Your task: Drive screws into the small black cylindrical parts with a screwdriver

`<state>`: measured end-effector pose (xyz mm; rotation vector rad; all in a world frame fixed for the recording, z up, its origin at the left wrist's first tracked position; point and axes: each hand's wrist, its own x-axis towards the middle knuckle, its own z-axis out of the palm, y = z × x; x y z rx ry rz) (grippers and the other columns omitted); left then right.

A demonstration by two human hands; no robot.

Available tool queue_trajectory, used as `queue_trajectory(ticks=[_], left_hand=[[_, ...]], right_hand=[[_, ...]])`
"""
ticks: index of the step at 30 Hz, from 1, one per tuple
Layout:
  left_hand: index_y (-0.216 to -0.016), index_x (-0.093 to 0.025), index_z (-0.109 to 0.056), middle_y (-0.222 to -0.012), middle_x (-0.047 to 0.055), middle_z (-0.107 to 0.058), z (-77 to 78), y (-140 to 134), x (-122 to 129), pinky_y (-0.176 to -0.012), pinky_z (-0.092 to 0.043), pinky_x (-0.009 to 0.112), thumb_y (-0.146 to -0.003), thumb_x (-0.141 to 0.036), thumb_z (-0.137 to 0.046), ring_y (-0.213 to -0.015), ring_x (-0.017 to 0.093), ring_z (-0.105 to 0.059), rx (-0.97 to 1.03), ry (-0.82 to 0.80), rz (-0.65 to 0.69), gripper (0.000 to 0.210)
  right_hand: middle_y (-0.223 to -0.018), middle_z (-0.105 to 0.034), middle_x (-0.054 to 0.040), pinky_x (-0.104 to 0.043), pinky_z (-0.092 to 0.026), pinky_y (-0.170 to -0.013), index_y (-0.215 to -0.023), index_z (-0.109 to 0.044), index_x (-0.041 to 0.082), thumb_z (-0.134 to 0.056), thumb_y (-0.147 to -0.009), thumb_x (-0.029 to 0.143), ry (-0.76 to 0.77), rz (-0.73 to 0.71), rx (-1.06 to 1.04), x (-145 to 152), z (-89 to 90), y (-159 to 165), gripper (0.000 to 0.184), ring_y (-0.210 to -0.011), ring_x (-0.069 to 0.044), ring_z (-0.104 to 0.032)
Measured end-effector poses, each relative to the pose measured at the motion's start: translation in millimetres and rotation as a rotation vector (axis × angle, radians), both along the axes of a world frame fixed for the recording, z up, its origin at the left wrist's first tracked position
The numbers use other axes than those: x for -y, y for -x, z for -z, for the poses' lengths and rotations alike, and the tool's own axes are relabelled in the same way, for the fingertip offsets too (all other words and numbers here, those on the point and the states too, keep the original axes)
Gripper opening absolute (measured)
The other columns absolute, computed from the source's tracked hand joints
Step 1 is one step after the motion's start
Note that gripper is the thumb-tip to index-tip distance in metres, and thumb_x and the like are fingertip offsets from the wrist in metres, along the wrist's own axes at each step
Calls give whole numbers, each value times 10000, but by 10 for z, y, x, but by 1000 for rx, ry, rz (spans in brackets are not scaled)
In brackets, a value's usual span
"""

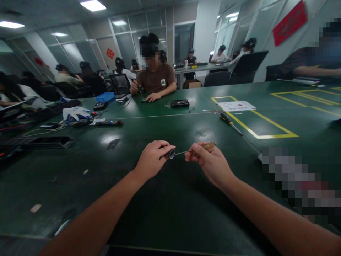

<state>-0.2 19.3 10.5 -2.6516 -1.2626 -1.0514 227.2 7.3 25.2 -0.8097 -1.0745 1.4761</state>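
Note:
My left hand (153,158) is closed around a small dark cylindrical part (171,154), whose round open end faces right. Between the fingers of my right hand (209,160) is a screwdriver (209,146) with a brownish, see-through handle. Its thin metal shaft points left and reaches the rim of the dark cylinder; whether the tip is inside or only touching, I cannot tell. Both hands are above the middle of the green table (170,213). Most of the cylinder is hidden by my left fingers.
A black-and-yellow screwdriver (231,123) lies right of centre, near a paper sheet (237,106). White gloves (76,114), a blue bin (104,97) and a long dark tray (48,142) are at the left. Across the table a person (156,76) works near a black part (180,103).

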Motion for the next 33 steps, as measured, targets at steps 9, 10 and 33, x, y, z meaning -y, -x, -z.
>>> queue_trajectory(ticks=[9, 10, 33], left_hand=[[-1221, -240, -694, -1139, 37, -685, -12, -21, 23, -926, -536, 373, -889, -138, -703, -1052, 196, -643, 81, 97, 11, 348], [-1220, -243, -695, -1142, 35, -686, -13, -23, 24, -932, -537, 372, -888, -142, -704, -1057, 195, -644, 86, 106, 11, 347], [-1154, -201, -715, -1144, 51, -736, 1, -59, 26, -974, -557, 387, -875, -155, -722, -1066, 214, -682, 165, 169, 33, 283]], right_hand=[[-897, -794, -63, -398, -602, -853, -947, -701, 201, -712, -922, 439, -229, 16, 320, 53, 37, -16, 239, -854, -215, -763], [-905, -795, -64, -398, -599, -854, -952, -700, 203, -702, -931, 439, -251, 19, 349, 55, 39, -21, 237, -862, -216, -763], [-878, -783, -41, -342, -566, -719, -947, -720, 230, -634, -975, 409, -478, 84, 635, 129, 65, 37, 201, -807, -213, -750]])
